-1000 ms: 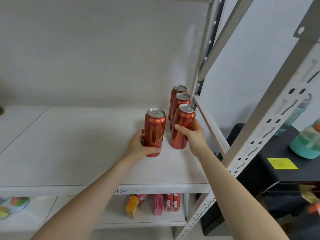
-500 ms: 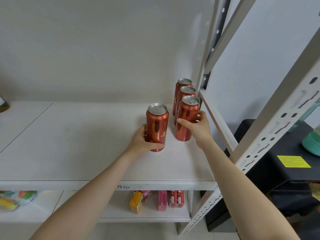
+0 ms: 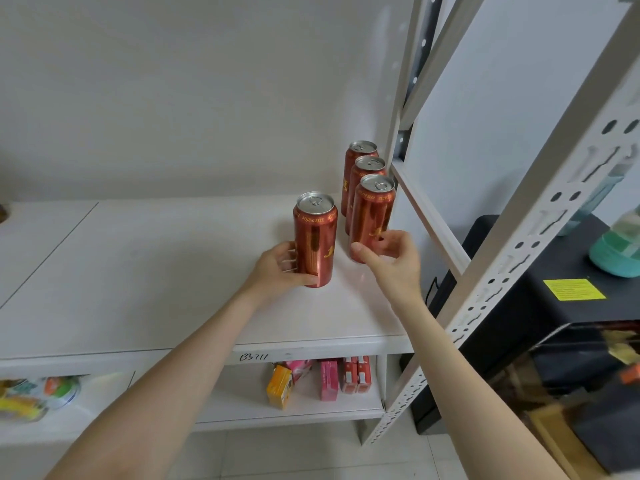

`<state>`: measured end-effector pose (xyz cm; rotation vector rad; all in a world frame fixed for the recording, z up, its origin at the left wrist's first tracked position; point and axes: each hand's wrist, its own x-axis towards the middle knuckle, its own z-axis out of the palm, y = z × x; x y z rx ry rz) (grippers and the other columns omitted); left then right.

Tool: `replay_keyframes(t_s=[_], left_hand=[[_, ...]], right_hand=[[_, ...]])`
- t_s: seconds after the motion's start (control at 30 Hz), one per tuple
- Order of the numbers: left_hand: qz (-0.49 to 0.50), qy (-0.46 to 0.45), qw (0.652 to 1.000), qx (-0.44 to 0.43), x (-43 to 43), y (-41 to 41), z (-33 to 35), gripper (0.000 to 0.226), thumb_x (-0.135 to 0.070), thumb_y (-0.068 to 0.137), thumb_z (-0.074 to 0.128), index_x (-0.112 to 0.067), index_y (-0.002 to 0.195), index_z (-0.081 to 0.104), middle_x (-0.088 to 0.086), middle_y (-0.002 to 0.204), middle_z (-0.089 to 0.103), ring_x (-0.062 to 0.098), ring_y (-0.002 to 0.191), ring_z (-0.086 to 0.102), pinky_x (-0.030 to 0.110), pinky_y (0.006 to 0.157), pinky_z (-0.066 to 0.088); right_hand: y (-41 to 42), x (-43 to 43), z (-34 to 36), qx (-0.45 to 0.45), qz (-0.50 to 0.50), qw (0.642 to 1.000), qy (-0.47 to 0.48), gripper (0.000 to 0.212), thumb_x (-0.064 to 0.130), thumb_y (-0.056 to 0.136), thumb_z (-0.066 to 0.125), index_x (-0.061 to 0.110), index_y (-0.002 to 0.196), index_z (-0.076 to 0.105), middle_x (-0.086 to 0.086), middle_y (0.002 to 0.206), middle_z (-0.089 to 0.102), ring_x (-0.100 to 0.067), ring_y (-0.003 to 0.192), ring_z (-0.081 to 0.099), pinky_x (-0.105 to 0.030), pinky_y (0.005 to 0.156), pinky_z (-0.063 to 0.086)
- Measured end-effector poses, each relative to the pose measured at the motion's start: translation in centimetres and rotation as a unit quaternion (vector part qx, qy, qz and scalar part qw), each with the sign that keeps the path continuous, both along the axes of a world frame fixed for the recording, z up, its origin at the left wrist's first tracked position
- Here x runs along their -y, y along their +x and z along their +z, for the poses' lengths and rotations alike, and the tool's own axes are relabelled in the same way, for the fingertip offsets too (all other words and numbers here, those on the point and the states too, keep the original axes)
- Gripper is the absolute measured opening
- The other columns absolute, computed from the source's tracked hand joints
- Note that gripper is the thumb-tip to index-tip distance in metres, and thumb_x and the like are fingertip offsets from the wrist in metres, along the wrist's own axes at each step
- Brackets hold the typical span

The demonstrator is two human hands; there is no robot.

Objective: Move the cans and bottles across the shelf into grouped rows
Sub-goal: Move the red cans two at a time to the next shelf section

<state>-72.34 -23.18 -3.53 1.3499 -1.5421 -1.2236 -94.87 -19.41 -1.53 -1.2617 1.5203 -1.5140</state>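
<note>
Four cans (image 3: pixel 315 242) are red with gold lettering and silver tops; the shelf (image 3: pixel 138 271) is white; a yellow label (image 3: pixel 574 289) sits on a black box (image 3: pixel 519 299).

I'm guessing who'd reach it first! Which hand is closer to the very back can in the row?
Right. The right hand is by the front can of that row, two places in front of the back can. The left hand grips the lone can further left.

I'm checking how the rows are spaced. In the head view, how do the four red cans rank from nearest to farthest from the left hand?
1. Held can, in the left hand's grip.
2. Front can, first in the right-side row.
3. Middle can, directly behind it.
4. Back can, at the row's far end.
</note>
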Motion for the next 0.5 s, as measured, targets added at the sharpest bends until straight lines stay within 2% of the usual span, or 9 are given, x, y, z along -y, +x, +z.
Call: replay_keyframes(t_s=[0.13, 0.23, 0.33, 0.5], left_hand=[[-0.030, -0.003, 1.000, 0.003, -0.7, -0.7, 0.2, 0.082, -0.025, 0.048, 0.094, -0.016, 0.123, 0.062, 0.005, 0.113, 0.072, 0.018, 0.101, 0.071, 0.033, 0.091, 0.056], [-0.040, -0.001, 0.999, -0.004, -1.4, -1.6, 0.2, 0.088, -0.036, 0.041, 0.092, -0.018, 0.122, 0.061, 0.004, 0.112, 0.072, 0.018, 0.101, 0.071, 0.031, 0.090, 0.056], [-0.053, 0.005, 0.999, -0.006, -1.8, -2.5, 0.0, 0.084, -0.028, 0.044, 0.094, -0.016, 0.121, 0.061, 0.006, 0.113, 0.072, 0.021, 0.103, 0.070, 0.034, 0.091, 0.056], [-0.080, 0.008, 0.997, 0.000, -2.2, -4.9, -0.4, 0.071, -0.008, 0.058, 0.094, -0.018, 0.121, 0.061, 0.000, 0.113, 0.072, 0.017, 0.104, 0.069, 0.030, 0.091, 0.056]], right_hand=[[1.4, -1.0, 1.1, -0.024, 0.105, 0.994, 0.005, 0.062, 0.040, 0.071, 0.086, 0.025, 0.123, 0.056, 0.007, 0.112, 0.064, -0.008, 0.103, 0.062, -0.018, 0.082, 0.049], [1.5, -1.7, 1.8, -0.028, 0.138, 0.990, -0.003, 0.058, 0.033, 0.075, 0.085, 0.028, 0.126, 0.057, 0.010, 0.113, 0.064, -0.006, 0.105, 0.061, -0.017, 0.085, 0.049], [0.9, -2.5, 2.3, -0.020, 0.157, 0.987, -0.004, 0.049, 0.028, 0.079, 0.082, 0.032, 0.123, 0.060, 0.010, 0.109, 0.067, -0.005, 0.102, 0.062, -0.025, 0.090, 0.051], [-1.2, -3.8, 2.2, -0.008, 0.137, 0.991, 0.006, 0.042, 0.025, 0.083, 0.079, 0.027, 0.122, 0.063, 0.003, 0.116, 0.070, -0.016, 0.110, 0.063, -0.043, 0.100, 0.051]])
